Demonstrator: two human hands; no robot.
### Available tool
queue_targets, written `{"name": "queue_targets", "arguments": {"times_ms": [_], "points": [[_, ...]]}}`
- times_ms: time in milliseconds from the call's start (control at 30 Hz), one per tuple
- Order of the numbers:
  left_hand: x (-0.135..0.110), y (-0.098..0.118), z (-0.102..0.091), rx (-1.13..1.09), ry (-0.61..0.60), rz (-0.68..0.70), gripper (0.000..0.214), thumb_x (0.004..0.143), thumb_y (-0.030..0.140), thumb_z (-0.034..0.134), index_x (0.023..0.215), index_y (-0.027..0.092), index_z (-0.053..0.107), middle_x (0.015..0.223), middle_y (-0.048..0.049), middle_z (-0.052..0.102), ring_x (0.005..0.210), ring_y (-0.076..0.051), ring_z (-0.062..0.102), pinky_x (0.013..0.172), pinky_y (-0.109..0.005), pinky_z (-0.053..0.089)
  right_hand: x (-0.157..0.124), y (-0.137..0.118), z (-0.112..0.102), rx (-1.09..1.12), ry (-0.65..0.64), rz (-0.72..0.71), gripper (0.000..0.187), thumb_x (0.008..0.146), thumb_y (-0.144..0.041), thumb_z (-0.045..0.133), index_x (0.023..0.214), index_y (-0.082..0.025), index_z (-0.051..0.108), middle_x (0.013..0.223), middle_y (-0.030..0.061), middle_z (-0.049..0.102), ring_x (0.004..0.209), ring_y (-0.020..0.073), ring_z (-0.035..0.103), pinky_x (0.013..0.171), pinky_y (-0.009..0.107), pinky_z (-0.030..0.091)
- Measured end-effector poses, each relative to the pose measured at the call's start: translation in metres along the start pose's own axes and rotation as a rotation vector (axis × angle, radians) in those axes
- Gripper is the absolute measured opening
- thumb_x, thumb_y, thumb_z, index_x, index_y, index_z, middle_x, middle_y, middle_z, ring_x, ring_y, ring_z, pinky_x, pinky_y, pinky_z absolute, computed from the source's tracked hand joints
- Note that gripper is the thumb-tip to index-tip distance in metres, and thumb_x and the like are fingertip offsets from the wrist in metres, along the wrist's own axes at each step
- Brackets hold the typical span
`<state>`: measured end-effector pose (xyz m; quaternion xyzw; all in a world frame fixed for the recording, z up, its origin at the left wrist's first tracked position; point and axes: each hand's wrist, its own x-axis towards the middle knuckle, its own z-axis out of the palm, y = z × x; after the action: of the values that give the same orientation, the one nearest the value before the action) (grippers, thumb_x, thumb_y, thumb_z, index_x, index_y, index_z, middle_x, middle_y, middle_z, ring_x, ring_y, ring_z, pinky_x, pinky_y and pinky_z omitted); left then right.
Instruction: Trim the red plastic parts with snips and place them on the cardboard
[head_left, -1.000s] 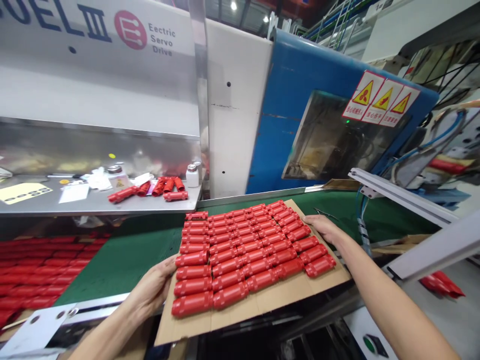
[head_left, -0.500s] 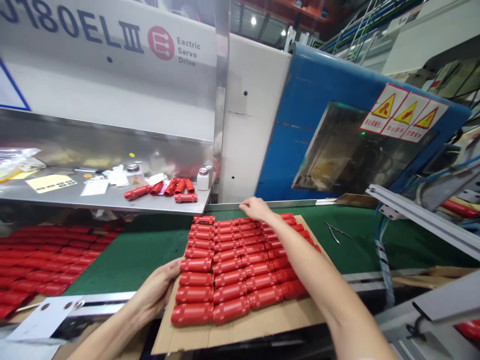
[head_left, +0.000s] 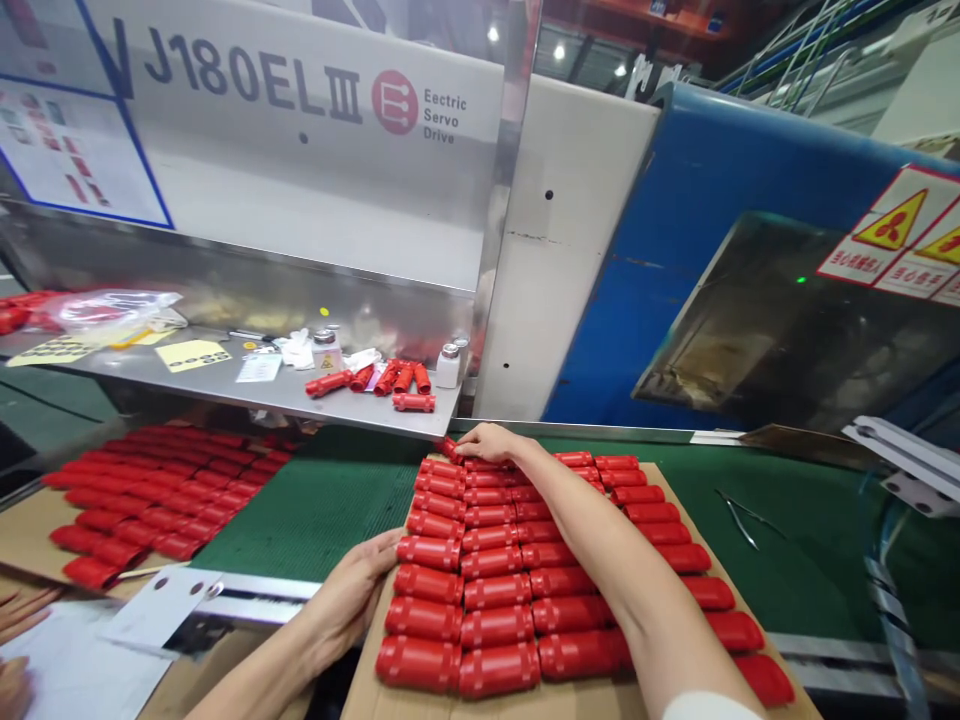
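Note:
Rows of red plastic tubes [head_left: 497, 625] lie on a cardboard sheet [head_left: 442, 706] that rests on the green conveyor belt. My left hand [head_left: 361, 588] grips the sheet's left edge, its fingers partly hidden beside and under the board. At the far left corner of the rows, my right hand [head_left: 487, 443] has its fingers closed on one red tube [head_left: 449, 448], which sits tilted at the fingertips. My right forearm crosses over the rows and covers some of them.
Another board of red tubes [head_left: 161, 490] lies to the left on the belt [head_left: 300, 500]. A co-worker's hands [head_left: 16, 640] show at lower left. Above, a metal shelf [head_left: 360, 412] carries loose tubes, bottles and papers. Pliers [head_left: 739, 518] lie at right; a blue machine [head_left: 600, 330] stands behind.
My right hand has moved left along the back row to its far left corner, where a tube is now tilted in the fingers. My left hand stays at the sheet's edge; the view has turned left.

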<state>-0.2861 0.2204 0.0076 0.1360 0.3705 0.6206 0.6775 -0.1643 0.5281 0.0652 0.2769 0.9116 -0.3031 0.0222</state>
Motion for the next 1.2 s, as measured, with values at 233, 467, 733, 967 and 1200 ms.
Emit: {"name": "queue_targets", "arguments": {"times_ms": [233,467,733,967,1200], "points": [[0.001,-0.004,0.000,-0.013,0.005,-0.016,0.066,0.077,0.006,0.092,0.140,0.017,0.075,0.123,-0.0184,0.086,0.113,-0.041,0.083,0.103,-0.048,0.066,0.013,-0.001,0.003,-0.039,-0.041,0.022,0.033,0.101,-0.042,0.078,0.122,-0.017,0.075,0.124,0.0075,0.077,0.112,0.0261,0.075,0.101,0.048,0.063],[0.001,-0.006,-0.004,-0.017,0.014,-0.014,0.062,0.080,0.005,0.088,0.139,0.016,0.075,0.128,-0.0174,0.085,0.120,-0.040,0.081,0.106,-0.047,0.064,0.013,-0.008,0.012,-0.021,-0.075,0.002,0.030,0.103,-0.043,0.076,0.115,-0.016,0.076,0.116,0.0061,0.079,0.105,0.0238,0.076,0.097,0.045,0.064],[-0.002,-0.001,0.003,-0.015,0.030,-0.017,0.076,0.074,0.005,0.093,0.145,0.020,0.072,0.129,-0.0164,0.084,0.115,-0.041,0.082,0.104,-0.048,0.065,0.003,-0.008,0.004,0.042,0.010,-0.019,0.037,0.104,-0.047,0.074,0.126,-0.017,0.074,0.128,0.0087,0.076,0.116,0.0267,0.074,0.106,0.050,0.061],[-0.010,-0.008,-0.004,0.013,0.069,-0.020,0.086,0.073,0.003,0.092,0.152,0.023,0.066,0.134,-0.0166,0.082,0.118,-0.042,0.081,0.101,-0.047,0.067,-0.069,0.027,-0.058,-0.025,0.160,0.172,0.031,0.102,-0.044,0.077,0.117,-0.018,0.076,0.121,0.0070,0.078,0.112,0.0255,0.075,0.105,0.049,0.061],[-0.008,-0.012,-0.016,0.078,0.131,-0.038,0.108,0.070,0.004,0.095,0.164,0.033,0.053,0.149,-0.0134,0.075,0.125,-0.044,0.077,0.103,-0.050,0.068,-0.239,0.120,-0.127,-0.009,0.498,0.733,0.023,0.104,-0.036,0.074,0.117,-0.018,0.074,0.127,0.0093,0.074,0.114,0.0239,0.073,0.100,0.046,0.063]]}}
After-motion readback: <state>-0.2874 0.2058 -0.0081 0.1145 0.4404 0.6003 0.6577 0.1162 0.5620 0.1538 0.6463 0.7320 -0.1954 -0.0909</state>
